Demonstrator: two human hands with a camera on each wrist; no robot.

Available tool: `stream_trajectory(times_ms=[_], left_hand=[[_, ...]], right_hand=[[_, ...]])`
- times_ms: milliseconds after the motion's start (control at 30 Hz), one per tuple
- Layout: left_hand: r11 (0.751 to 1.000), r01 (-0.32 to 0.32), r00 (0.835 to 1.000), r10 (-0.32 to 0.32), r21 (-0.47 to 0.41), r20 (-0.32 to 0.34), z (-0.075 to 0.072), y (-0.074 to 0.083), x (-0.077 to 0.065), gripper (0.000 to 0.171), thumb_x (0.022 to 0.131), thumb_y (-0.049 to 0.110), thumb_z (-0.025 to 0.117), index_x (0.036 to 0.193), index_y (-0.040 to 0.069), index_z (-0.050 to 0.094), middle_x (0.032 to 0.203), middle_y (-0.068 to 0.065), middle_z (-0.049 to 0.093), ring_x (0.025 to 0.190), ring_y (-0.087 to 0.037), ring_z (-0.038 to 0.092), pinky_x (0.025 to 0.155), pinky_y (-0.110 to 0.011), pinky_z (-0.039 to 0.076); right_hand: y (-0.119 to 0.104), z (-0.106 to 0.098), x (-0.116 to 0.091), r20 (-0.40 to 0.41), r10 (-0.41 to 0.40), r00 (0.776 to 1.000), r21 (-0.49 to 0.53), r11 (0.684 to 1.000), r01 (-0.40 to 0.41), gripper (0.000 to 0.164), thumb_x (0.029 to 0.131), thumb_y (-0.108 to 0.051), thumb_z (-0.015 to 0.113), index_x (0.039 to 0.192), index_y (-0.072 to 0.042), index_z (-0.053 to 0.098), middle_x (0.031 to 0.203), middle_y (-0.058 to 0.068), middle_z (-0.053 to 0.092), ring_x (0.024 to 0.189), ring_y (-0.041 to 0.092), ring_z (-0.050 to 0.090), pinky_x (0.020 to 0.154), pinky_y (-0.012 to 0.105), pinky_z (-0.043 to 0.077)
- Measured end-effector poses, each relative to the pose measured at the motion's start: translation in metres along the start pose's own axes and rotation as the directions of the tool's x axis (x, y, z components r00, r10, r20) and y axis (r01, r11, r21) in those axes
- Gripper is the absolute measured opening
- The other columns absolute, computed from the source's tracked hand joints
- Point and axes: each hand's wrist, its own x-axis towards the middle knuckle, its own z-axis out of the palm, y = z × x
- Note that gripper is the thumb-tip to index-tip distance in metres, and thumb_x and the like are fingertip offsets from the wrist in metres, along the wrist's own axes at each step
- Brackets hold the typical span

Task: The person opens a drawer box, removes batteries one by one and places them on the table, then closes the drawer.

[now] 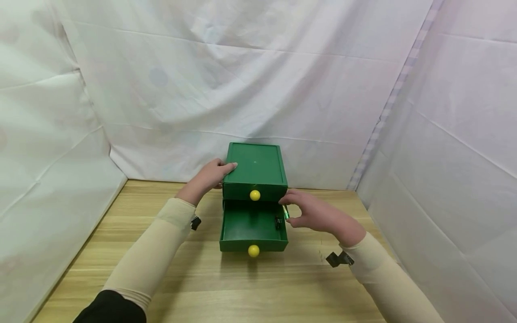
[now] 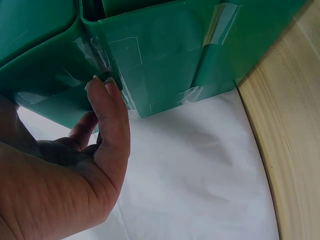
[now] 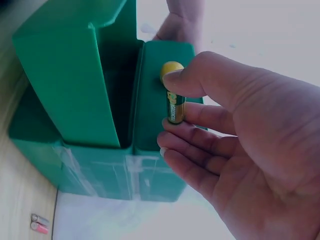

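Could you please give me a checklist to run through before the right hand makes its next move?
1. Small green-and-gold cylindrical battery held by the right hand: ok, pinched between thumb and fingers.
2. Green plastic drawer cabinet held by the left hand: ok, thumb on top, fingertips against its side.
3. Lower green drawer with round yellow knob open: ok, pulled well out.
4. Upper green drawer with round yellow knob shut: ok.
5. Battery clear of the lower drawer's right wall: cannot tell, as they overlap in the head view.
6. Wood-grain tabletop free of loose items: not ok, a silver cylinder and a red cylinder lie there.
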Motion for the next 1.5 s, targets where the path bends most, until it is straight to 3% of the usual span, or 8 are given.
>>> stream_trajectory(times_ms=[133,367,600,867,1500], left_hand=[[1.0,0.0,1.0,0.0,0.003,0.0,0.0,0.001,0.001,0.077,0.111,0.064,0.056,0.153,0.001,0.048,0.138,-0.022,0.061,0.121,-0.038,0.066,0.106,-0.055,0.058],[1.0,0.004,1.0,-0.004,-0.006,0.0,0.001,0.001,0.0,0.078,0.11,0.064,0.057,0.154,0.001,0.047,0.14,-0.022,0.061,0.124,-0.038,0.066,0.108,-0.056,0.057],[1.0,0.009,1.0,-0.009,0.008,-0.003,0.001,0.001,0.001,0.078,0.11,0.065,0.057,0.154,0.001,0.048,0.139,-0.022,0.061,0.123,-0.037,0.066,0.107,-0.055,0.057],[1.0,0.012,1.0,-0.012,0.012,-0.002,0.001,0.0,0.001,0.079,0.111,0.065,0.056,0.156,0.001,0.047,0.141,-0.021,0.06,0.125,-0.038,0.065,0.11,-0.058,0.055],[1.0,0.01,1.0,-0.009,0.009,-0.007,0.001,0.001,0.001,0.075,0.111,0.064,0.057,0.153,0.002,0.049,0.139,-0.02,0.061,0.123,-0.037,0.066,0.106,-0.055,0.058]], right_hand=[[0.006,-0.003,-0.003,-0.019,0.005,1.0,-0.006,1.0,-0.005,0.044,0.099,-0.011,0.083,0.141,-0.005,0.069,0.139,0.009,0.066,0.123,0.025,0.065,0.102,0.048,0.059],[0.019,-0.003,-0.005,-0.046,0.045,0.998,0.032,0.999,-0.043,0.044,0.1,-0.011,0.081,0.141,-0.006,0.068,0.138,0.011,0.067,0.13,0.035,0.065,0.108,0.054,0.056],[0.035,-0.002,-0.003,-0.126,0.018,0.992,0.069,0.998,-0.01,0.04,0.097,-0.001,0.081,0.135,-0.004,0.069,0.131,0.01,0.07,0.128,0.039,0.067,0.11,0.057,0.055],[0.046,-0.003,-0.002,-0.151,0.087,0.985,0.11,0.991,-0.07,0.044,0.097,0.002,0.081,0.139,0.003,0.064,0.138,0.021,0.068,0.133,0.045,0.064,0.111,0.061,0.054],[0.083,0.0,0.011,-0.178,0.202,0.963,0.123,0.976,-0.182,0.051,0.099,-0.005,0.079,0.145,0.006,0.061,0.145,0.021,0.065,0.137,0.047,0.059,0.114,0.064,0.05]])
